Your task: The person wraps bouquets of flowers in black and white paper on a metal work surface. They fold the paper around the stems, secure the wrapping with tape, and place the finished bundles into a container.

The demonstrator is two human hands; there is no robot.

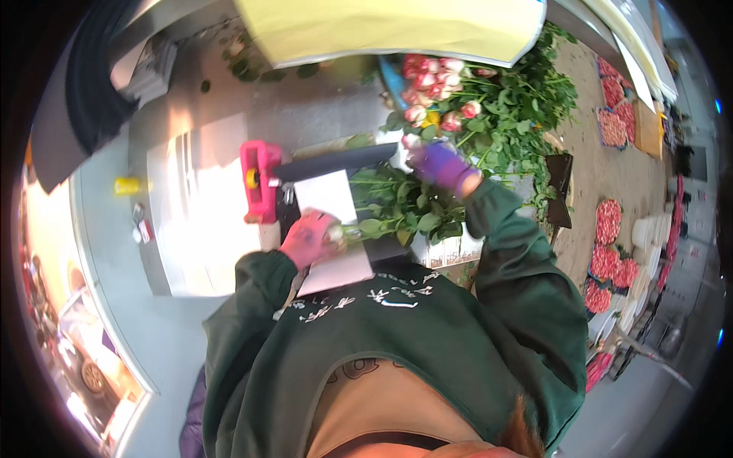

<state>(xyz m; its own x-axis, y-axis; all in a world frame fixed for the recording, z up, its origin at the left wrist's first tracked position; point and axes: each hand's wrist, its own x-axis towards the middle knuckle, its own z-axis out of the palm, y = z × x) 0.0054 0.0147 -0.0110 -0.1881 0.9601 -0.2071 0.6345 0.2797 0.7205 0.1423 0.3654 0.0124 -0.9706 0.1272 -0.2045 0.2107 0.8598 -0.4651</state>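
My left hand (309, 237), in a pink glove, is closed around a pale rose (335, 233) at the bloom end. Leafy rose stems (409, 206) stretch right from there, across a sheet of white paper (326, 194). My right hand (441, 166), in a purple glove and blurred, has its fingers curled at a pink-and-white rose (411, 141); the grip itself is partly hidden. Just left of that hand lies a dark bar (338, 162), reaching to a pink tape dispenser (259, 180) with a yellow roll.
Pink-and-white roses (429, 80) and a leafy heap (509, 109) lie at the back right. A yellow board (395, 28) hangs over the far side. Loose leaves (246, 68) are scattered on the metal table (217, 109). Bunches of pink flowers (607, 220) stand on the floor at right.
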